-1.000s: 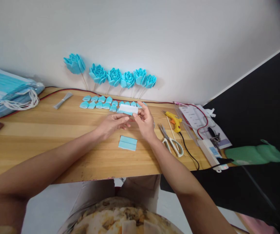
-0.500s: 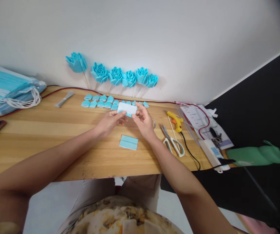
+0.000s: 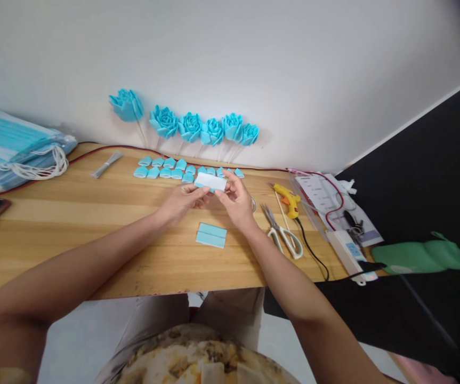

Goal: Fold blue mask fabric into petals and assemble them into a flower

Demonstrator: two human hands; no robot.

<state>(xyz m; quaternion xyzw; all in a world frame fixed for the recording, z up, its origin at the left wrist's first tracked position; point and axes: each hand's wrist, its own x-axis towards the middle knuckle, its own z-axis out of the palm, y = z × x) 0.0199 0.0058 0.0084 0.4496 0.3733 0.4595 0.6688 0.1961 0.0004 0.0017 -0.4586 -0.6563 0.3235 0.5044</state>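
Observation:
Between both hands, above the table, is a small piece of face mask fabric [image 3: 212,182], white on the side facing me with a blue strip along its near edge. My left hand [image 3: 182,201] pinches its left end, the thumb on the near edge. At the right end my right hand [image 3: 234,201] grips it, thumb at the near edge and index finger at the far one. A blue rectangle of the same fabric [image 3: 211,235] lies flat on the wood nearer to me. Beyond the hands sit rows of folded blue petals [image 3: 166,172], some hidden behind the held piece.
Blue fabric flowers [image 3: 163,121] on sticks lean along the wall. Masks [image 3: 9,146] in plastic and a bundle of ties [image 3: 107,164] lie left. Scissors [image 3: 283,232], a yellow glue gun [image 3: 288,200], a power strip [image 3: 349,256] and a green bottle [image 3: 421,256] lie right.
The held piece has tipped flatter and shifted slightly to the right, showing a narrower blue strip. My left hand has moved a little right with it.

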